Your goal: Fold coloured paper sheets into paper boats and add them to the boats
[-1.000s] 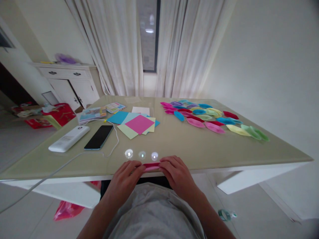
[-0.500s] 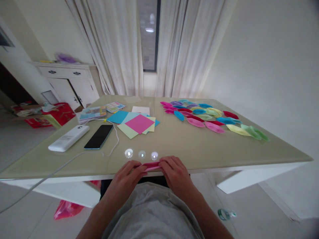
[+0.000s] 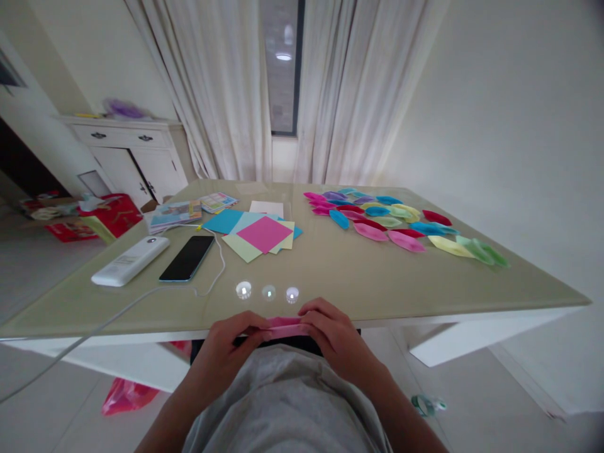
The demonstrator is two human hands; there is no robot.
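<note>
A folded piece of pink paper (image 3: 284, 327) stretches between my two hands at the front edge of the table. My left hand (image 3: 231, 343) pinches its left end, and my right hand (image 3: 330, 333) is closed around its right end. Both ends of the paper are hidden by my fingers. Farther back on the right lie several folded paper boats (image 3: 370, 232) in pink, red, blue, yellow, green and purple. Loose square sheets, with a magenta sheet (image 3: 265, 234) on top, lie in a spread pile left of the middle.
A black phone (image 3: 187, 258) and a white power bank (image 3: 131, 261) lie on the table's left, with a white cable (image 3: 141, 301) running over the front edge. Booklets (image 3: 175, 214) are behind them. A plastic bottle (image 3: 427, 406) lies on the floor.
Both hands have come slightly lower and closer to my body with the pink paper. My left fingers have shifted along its end. The things on the table have stayed in place.
</note>
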